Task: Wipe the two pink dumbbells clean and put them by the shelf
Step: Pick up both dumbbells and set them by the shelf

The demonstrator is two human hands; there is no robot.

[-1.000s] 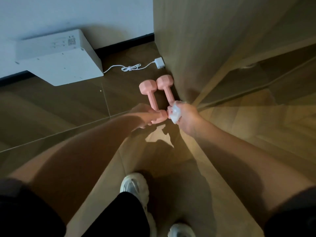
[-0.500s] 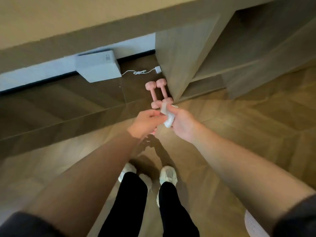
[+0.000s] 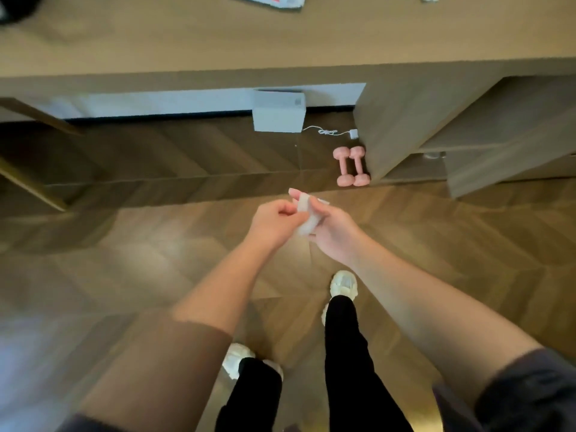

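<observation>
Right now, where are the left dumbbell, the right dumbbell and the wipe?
left dumbbell (image 3: 343,166): head view, middle of its handle.
right dumbbell (image 3: 358,166): head view, middle of its handle.
wipe (image 3: 307,222): head view, lower part of the white strip.

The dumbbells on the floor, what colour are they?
Both dumbbells are pink, clearest in the head view.
</observation>
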